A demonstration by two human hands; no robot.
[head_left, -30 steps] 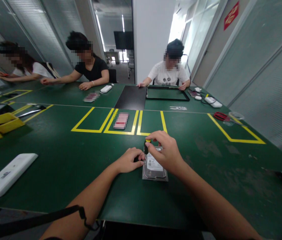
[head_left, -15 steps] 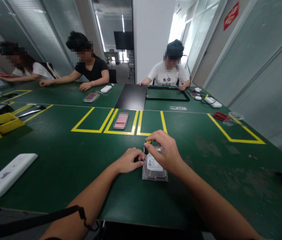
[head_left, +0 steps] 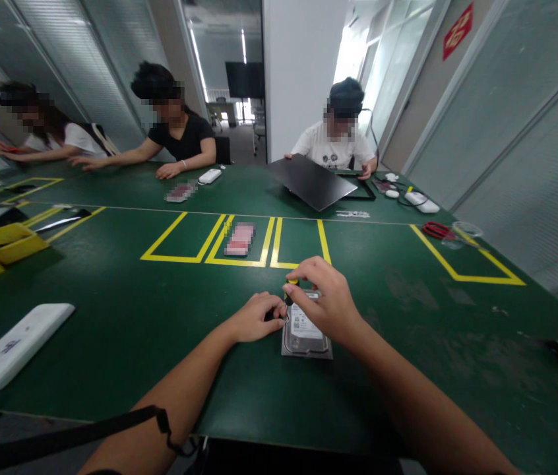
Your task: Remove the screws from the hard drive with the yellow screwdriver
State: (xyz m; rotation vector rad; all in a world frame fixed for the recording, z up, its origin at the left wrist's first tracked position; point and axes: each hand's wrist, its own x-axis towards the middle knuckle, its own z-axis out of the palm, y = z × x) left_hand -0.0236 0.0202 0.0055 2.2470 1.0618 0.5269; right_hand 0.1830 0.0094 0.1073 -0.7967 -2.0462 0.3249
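A silver hard drive [head_left: 307, 338] with a white label lies flat on the green table [head_left: 125, 316] just in front of me. My right hand [head_left: 326, 300] is closed round a small screwdriver [head_left: 289, 291] with a black and yellow handle, held upright over the drive's far left corner. My left hand [head_left: 255, 318] is curled with its fingertips pressed against the drive's left edge beside the screwdriver tip.
A white flat device [head_left: 12, 348] lies at the near left, yellow bins [head_left: 4, 245] further left. Yellow tape boxes [head_left: 239, 241] mark the table's middle. Three people sit across; one holds a tilted dark panel [head_left: 311, 180]. Red cable [head_left: 437, 230] and a clear dish lie right.
My hands have hardly moved on the drive. The person opposite has lifted the dark panel off the table and tilted it over the frame.
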